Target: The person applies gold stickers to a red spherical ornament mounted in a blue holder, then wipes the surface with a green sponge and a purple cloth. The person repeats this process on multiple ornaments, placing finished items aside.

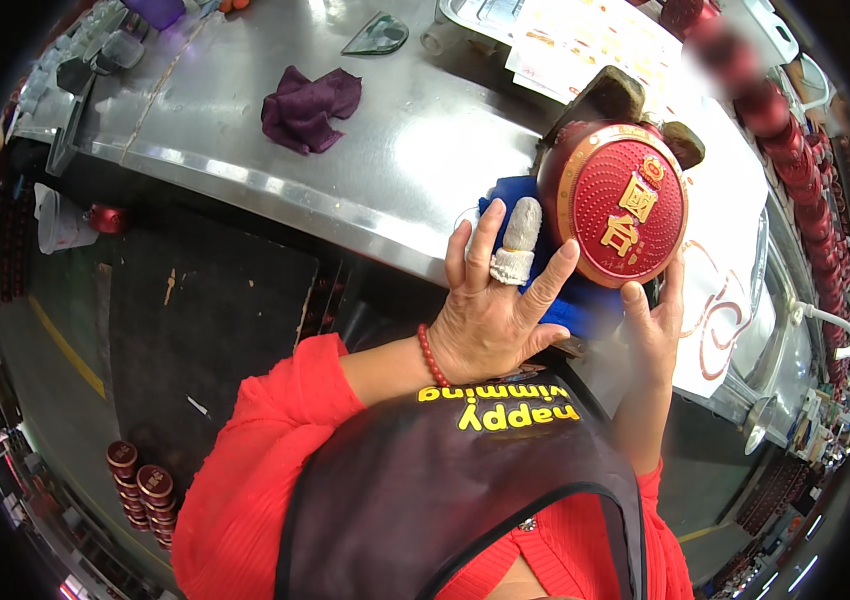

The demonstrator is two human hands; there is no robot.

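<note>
1. Watching through the head camera, I find the red-and-gold round piece [621,205] right of centre, in the upper half of the frame, its face turned toward my view and a blue cloth [517,187] beside and partly behind it.
2. On its dotted red face I see large raised gold characters in a slanting column, topped by a gold emblem; smaller gold marks sit near the lower edge.
3. My view of the right hand [656,325] shows its grip grasping the piece, thumb at the lower rim and fingers along the right side.
4. With the left hand [493,310] I see a released grip: fingers spread, the index fingertip at the piece's left rim, a pale finger cover [520,237] on the middle finger.
5. Yellow lettering crosses the dark apron [395,490], upside down to me.
6. At the top of the bench [205,75], printed sheets [585,50] carry text too small for me to read.
7. Farther left, I see a crumpled purple cloth [312,110] on the metal.
8. At lower left, stacked red-and-gold pieces [155,487] show gold marks on top.
</note>
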